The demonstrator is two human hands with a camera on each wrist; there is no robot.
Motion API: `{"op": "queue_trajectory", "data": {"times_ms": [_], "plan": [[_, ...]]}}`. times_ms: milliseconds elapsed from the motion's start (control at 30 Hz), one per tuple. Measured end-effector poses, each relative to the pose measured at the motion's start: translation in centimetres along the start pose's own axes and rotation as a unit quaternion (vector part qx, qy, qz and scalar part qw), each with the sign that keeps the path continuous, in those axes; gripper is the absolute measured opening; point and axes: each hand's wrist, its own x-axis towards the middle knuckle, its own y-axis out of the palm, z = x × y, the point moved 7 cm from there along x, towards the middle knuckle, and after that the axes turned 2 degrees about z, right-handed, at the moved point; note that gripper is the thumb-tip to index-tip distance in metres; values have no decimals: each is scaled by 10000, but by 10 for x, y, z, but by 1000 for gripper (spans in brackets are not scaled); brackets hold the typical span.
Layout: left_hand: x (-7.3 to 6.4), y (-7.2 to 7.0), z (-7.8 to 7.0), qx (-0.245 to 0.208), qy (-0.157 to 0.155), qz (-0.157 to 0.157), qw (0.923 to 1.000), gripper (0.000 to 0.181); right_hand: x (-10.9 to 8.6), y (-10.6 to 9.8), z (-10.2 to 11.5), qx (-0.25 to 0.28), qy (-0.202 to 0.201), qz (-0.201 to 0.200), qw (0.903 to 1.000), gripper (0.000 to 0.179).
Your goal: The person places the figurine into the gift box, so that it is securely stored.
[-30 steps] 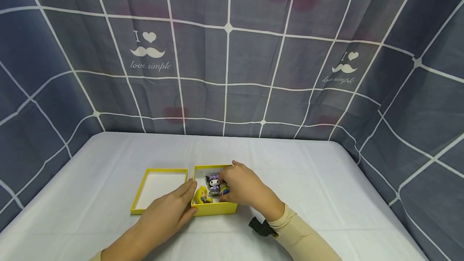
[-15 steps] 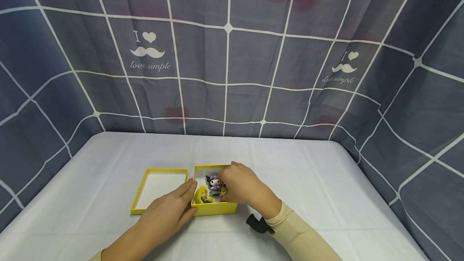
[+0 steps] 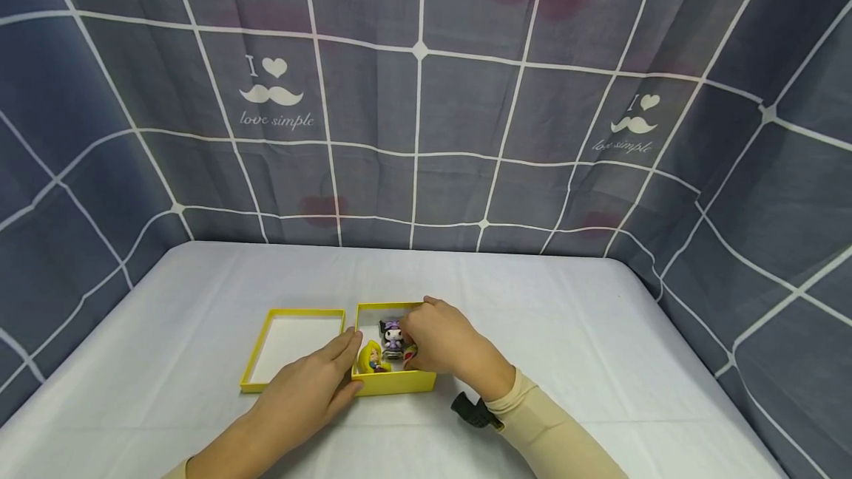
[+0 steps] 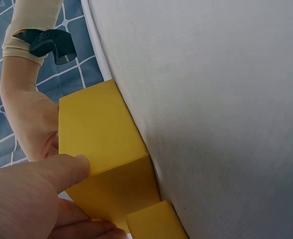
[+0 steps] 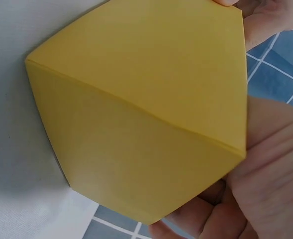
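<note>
An open yellow box (image 3: 393, 384) holds small toy figurines. One is a figurine with long yellow hair (image 3: 370, 358) at the front left; behind it lies a black-and-purple hooded figurine (image 3: 393, 338). My right hand (image 3: 442, 346) reaches over the right wall, its fingers curled inside round a small colourful figurine (image 3: 410, 354), mostly covered by them. My left hand (image 3: 309, 379) steadies the box's front left corner, fingers laid along the left side. In the left wrist view, the left thumb (image 4: 69, 169) presses the front face. The right wrist view shows mainly the box's outside (image 5: 136, 124).
Left of the box, the yellow-rimmed lid (image 3: 293, 313) lies with its white inside up, partly behind the left hand. Both rest on a white-covered table (image 3: 532, 301). A dark gridded curtain (image 3: 466, 109) rises at the back and sides. A black wrist mount (image 3: 475, 411) hangs under the right sleeve.
The right hand has shifted slightly left inside the box, and its fingers cover more of the colourful figurine. The left hand, box and lid stay put.
</note>
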Motion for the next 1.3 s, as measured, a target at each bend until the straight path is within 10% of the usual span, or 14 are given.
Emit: {"op": "queue_trajectory", "data": {"times_ms": [767, 1300], "plan": [[0, 1, 0, -12, -210, 124, 9997, 66, -21, -27, 0, 617, -64, -658, 9959, 43], [2, -19, 31, -1268, -914, 215, 9875, 62, -23, -42, 20, 1725, -471, -1280, 9755, 54]]}}
